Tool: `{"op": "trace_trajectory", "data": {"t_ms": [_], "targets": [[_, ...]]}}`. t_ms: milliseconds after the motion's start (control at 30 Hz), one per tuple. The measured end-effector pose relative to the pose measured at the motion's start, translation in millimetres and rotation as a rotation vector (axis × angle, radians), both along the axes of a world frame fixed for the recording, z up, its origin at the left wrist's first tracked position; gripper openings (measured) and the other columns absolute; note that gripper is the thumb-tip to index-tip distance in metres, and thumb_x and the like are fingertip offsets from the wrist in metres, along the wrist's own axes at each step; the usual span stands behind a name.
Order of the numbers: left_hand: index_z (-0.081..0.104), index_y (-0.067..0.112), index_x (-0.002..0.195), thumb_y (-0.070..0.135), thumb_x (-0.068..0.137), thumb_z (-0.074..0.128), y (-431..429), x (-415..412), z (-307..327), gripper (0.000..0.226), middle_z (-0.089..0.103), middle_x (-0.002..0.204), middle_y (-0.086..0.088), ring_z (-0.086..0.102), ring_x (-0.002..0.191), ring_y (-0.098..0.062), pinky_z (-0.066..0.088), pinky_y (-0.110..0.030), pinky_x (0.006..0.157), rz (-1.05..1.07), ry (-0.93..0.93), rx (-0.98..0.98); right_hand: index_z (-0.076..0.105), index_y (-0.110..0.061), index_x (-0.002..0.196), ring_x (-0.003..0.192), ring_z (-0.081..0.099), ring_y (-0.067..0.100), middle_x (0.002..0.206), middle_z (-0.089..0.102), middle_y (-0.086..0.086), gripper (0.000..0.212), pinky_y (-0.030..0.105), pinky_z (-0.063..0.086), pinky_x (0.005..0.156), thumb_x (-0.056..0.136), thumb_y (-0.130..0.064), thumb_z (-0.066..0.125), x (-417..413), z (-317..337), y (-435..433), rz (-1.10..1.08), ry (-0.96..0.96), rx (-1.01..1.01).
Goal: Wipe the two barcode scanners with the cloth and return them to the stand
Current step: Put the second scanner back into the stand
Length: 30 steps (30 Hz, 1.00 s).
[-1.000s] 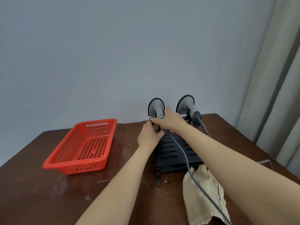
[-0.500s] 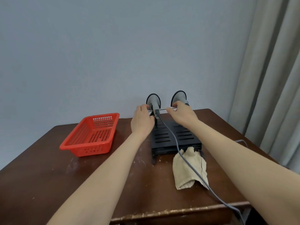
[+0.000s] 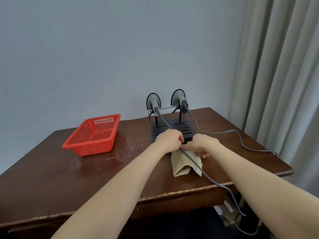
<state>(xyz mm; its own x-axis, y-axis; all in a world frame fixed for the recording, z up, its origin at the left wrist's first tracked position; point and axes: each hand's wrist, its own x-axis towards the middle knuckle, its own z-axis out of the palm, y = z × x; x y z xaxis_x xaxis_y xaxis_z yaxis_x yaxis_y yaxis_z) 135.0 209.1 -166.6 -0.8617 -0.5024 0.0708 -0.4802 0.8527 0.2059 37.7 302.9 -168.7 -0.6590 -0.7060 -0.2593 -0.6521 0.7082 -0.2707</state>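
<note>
Two hands, change: half a second ago both were up at the rail of the stand [image 3: 185, 130]; now the left hand [image 3: 170, 139] and right hand [image 3: 202, 144] are low at centre frame, by its near edge.
Meaning: the left scanner [image 3: 153, 101] and right scanner [image 3: 178, 97] sit released on the stand, so the return step looks done.
One worktop [image 3: 69, 169]: brown, scuffed.
One basket [image 3: 93, 149]: red, left of centre.
One stand: black, slotted.
One cloth [image 3: 183, 165]: beige, folded, just below the stand.
Two scanners: grey, side by side, upper centre.
Two cables: one cable [image 3: 191, 161] crosses the cloth; the second cable [image 3: 233, 131] trails right.
Left hand: fingers curled by the cable; grip unclear.
Right hand: fingers curled onto the cloth's far end, apparently gripping.
</note>
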Motion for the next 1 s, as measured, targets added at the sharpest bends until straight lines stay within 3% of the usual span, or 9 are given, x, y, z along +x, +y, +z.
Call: {"op": "trace_trajectory", "data": {"t_ms": [133,267,400,467,567,667,833,933,1000], "targets": [[0.068,0.023,0.102,0.008,0.09,0.043,6.0,-2.6,0.9,0.032,0.063,0.12,-0.004,0.061,0.101,-0.022,0.053,-0.037,0.081,0.017,-0.031,0.009,0.061,-0.014,0.072,0.057,0.058,0.014,0.07,0.066,-0.001,0.043,0.026,0.051,0.066,0.074,-0.058,0.062,-3.3,-16.6,-2.5,-0.141,-0.173,-0.137],[0.069,0.02,0.101,0.009,0.09,0.045,10.3,-5.6,-0.5,0.029,0.066,0.114,-0.004,0.062,0.096,-0.023,0.055,-0.038,0.08,0.028,-0.061,0.019,0.058,-0.01,0.07,0.059,0.057,0.018,0.067,0.063,0.004,0.031,0.026,0.05,0.061,0.085,-0.037,0.058,-5.0,-27.8,-4.3,-0.221,-0.299,-0.265],[0.067,0.008,0.101,0.012,0.09,0.045,11.6,-8.5,2.0,0.025,0.069,0.098,-0.011,0.065,0.08,-0.026,0.057,-0.037,0.074,0.12,-0.058,0.049,0.058,-0.003,0.089,0.073,0.062,0.024,0.085,0.062,0.013,0.015,0.032,0.054,0.061,0.084,-0.016,0.061,-14.6,-20.6,-1.6,-0.275,-0.465,-0.472],[0.064,0.001,0.101,0.013,0.092,0.043,13.8,-12.1,8.0,0.026,0.069,0.085,-0.015,0.062,0.061,-0.024,0.055,-0.032,0.062,0.187,-0.014,0.161,0.059,-0.001,0.096,0.076,0.06,0.026,0.089,0.06,0.015,0.015,0.031,0.052,0.055,0.083,-0.008,0.06,-21.2,-12.5,0.4,-0.258,-0.487,-0.563],[0.053,-0.006,0.11,0.017,0.097,0.041,19.7,-16.6,22.6,0.028,0.068,0.074,-0.017,0.061,0.045,-0.021,0.051,-0.025,0.044,0.297,0.103,0.432,0.057,-0.007,0.083,0.075,0.056,0.025,0.081,0.056,0.012,0.002,0.03,0.049,0.054,0.083,-0.004,0.057,-26.9,1.7,2.2,-0.219,-0.445,-0.69],[0.05,-0.006,0.116,0.021,0.096,0.045,17.3,-21.8,34.1,0.034,0.062,0.071,-0.013,0.059,0.05,-0.019,0.048,-0.024,0.039,0.33,0.257,0.58,0.048,-0.014,0.068,0.064,0.047,0.02,0.069,0.05,0.005,0.019,0.028,0.04,0.052,0.081,-0.007,0.059,-34.0,15.5,1.6,-0.202,-0.389,-0.825],[0.06,0.006,0.108,0.041,0.092,0.055,7.6,-27.5,55.6,0.039,0.059,0.092,-0.004,0.055,0.075,-0.017,0.045,-0.026,0.061,0.255,0.47,0.681,0.049,-0.019,0.071,0.075,0.055,0.021,0.075,0.057,0.002,0.02,0.031,0.043,0.061,0.085,-0.02,0.062,-35.7,50.7,-5.0,-0.232,-0.425,-1.11],[0.06,0.01,0.11,0.046,0.089,0.059,2.1,-22.5,71.7,0.041,0.065,0.103,-0.003,0.061,0.092,-0.019,0.05,-0.029,0.076,0.211,0.57,0.868,0.055,-0.015,0.083,0.079,0.061,0.02,0.084,0.062,0.004,0.009,0.031,0.049,0.061,0.091,-0.017,0.058,-28.6,74.5,-15.4,-0.22,-0.611,-1.251],[0.06,0.011,0.104,0.046,0.087,0.062,-3.9,-13.9,81.0,0.039,0.067,0.093,-0.002,0.065,0.084,-0.018,0.055,-0.03,0.071,0.222,0.653,0.974,0.055,-0.012,0.089,0.083,0.063,0.02,0.092,0.063,0.007,0.006,0.033,0.054,0.065,0.094,-0.015,0.055,-20.6,87.9,-25.5,-0.212,-0.779,-1.295]]}}
